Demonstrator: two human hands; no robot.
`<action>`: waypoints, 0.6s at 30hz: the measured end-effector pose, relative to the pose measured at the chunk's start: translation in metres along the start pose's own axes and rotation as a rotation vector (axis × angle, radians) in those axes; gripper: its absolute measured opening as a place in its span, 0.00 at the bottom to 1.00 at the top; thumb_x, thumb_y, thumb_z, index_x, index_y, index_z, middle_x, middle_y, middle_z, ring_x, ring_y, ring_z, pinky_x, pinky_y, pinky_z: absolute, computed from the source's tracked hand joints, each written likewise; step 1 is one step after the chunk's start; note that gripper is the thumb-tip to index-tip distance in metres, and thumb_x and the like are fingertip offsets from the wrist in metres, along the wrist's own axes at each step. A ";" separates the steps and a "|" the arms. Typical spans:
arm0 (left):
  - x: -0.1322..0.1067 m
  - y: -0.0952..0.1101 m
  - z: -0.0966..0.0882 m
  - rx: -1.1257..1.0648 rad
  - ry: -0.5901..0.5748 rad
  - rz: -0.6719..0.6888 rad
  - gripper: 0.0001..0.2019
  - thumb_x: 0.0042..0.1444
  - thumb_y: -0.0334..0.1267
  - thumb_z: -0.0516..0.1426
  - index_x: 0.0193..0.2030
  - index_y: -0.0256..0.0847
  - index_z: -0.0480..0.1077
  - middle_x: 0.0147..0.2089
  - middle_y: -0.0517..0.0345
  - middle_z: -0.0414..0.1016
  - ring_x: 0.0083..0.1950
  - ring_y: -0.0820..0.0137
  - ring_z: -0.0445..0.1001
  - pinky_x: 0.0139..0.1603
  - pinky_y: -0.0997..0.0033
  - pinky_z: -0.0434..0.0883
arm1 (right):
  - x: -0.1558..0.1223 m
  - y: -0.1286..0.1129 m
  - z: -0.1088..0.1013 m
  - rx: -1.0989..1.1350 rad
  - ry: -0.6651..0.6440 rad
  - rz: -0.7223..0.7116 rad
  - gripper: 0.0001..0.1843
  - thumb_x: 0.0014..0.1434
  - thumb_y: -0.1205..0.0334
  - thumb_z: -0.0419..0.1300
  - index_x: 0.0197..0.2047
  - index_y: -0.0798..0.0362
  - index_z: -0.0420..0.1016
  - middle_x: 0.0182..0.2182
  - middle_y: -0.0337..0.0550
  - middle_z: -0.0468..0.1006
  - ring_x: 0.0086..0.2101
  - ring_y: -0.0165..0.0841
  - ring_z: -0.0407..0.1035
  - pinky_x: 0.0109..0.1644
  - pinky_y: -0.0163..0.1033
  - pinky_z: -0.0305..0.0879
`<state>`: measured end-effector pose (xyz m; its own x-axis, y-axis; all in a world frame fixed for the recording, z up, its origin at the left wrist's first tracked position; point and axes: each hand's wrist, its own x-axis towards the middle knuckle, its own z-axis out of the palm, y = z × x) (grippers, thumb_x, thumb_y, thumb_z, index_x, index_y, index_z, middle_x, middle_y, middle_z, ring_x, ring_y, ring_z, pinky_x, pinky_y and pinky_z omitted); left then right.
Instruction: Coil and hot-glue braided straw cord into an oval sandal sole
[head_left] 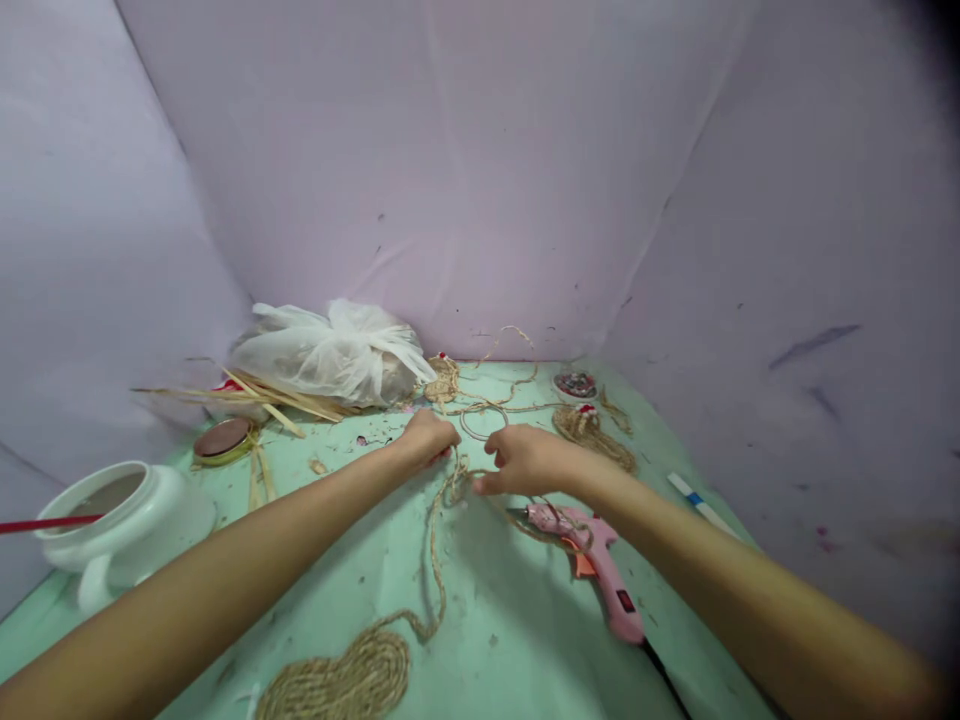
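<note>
My left hand (429, 437) is closed in a fist on a braided jute rope (437, 545) at the middle of the green table (510, 620). My right hand (523, 460) pinches the same rope a little to the right, where it bunches into a small knot or loop. From my hands the rope runs down toward me and ends in a flat coiled jute piece (345, 680) at the near edge. A pink glue gun (592, 562) lies just under my right wrist, its nozzle pointing toward the hands.
A white plastic bag (330, 352) and straw strips (262, 398) sit at the back left, with a round tin lid (223, 438) and a white jar (120, 520) holding a red stick. More jute cord (592, 432) lies at back right. Lilac cloth walls enclose the table.
</note>
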<state>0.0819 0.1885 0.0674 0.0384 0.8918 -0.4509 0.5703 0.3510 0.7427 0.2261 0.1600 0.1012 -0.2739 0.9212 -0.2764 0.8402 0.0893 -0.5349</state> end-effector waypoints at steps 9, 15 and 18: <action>-0.030 0.040 -0.018 -0.227 0.116 0.208 0.15 0.57 0.40 0.55 0.49 0.36 0.66 0.47 0.50 0.71 0.40 0.66 0.73 0.37 0.63 0.72 | 0.000 -0.012 -0.022 0.635 0.118 -0.017 0.16 0.62 0.59 0.55 0.51 0.55 0.66 0.47 0.46 0.71 0.41 0.36 0.70 0.42 0.47 0.69; -0.055 0.022 -0.004 -0.321 -0.081 0.173 0.22 0.54 0.55 0.51 0.41 0.36 0.67 0.29 0.50 0.74 0.11 0.83 0.50 0.13 0.78 0.44 | 0.000 -0.024 -0.041 0.849 0.266 -0.014 0.16 0.61 0.59 0.55 0.52 0.55 0.66 0.48 0.47 0.70 0.42 0.37 0.69 0.44 0.48 0.69; -0.067 0.020 -0.005 -0.371 -0.177 0.210 0.20 0.53 0.54 0.52 0.42 0.38 0.66 0.27 0.53 0.74 0.11 0.84 0.45 0.13 0.79 0.41 | 0.002 -0.031 -0.046 0.883 0.330 -0.018 0.16 0.61 0.59 0.55 0.52 0.54 0.66 0.48 0.47 0.70 0.43 0.37 0.69 0.44 0.48 0.68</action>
<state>0.0862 0.1368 0.1152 0.2796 0.9035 -0.3249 0.2040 0.2748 0.9396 0.2204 0.1766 0.1539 -0.0230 0.9953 -0.0945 0.1412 -0.0904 -0.9858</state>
